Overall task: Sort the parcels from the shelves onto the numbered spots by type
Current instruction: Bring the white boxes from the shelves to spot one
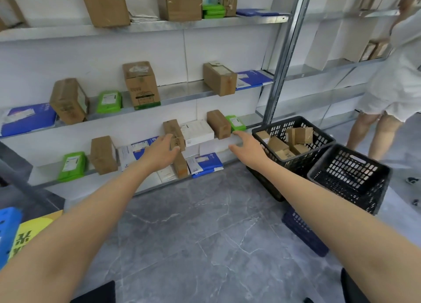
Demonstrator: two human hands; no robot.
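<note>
Both my arms reach toward the lower shelves. My left hand [163, 151] is open, its fingers just in front of a small brown carton [174, 131] that stands beside a white box [197, 131]. My right hand [247, 146] is open too, fingers spread, near the shelf edge below another brown carton [218, 124] and a green mailer [235, 122]. Neither hand holds anything. Blue mailers [206, 165], green mailers [71, 165] and brown cartons [103, 154] lie along the bottom shelf.
A black basket [293, 125] with several small cartons stands right of my right hand, an empty black basket [348, 173] beside it, on a blue crate [303, 232]. A person in white [396, 75] stands at the right shelves. Grey tiled floor lies below.
</note>
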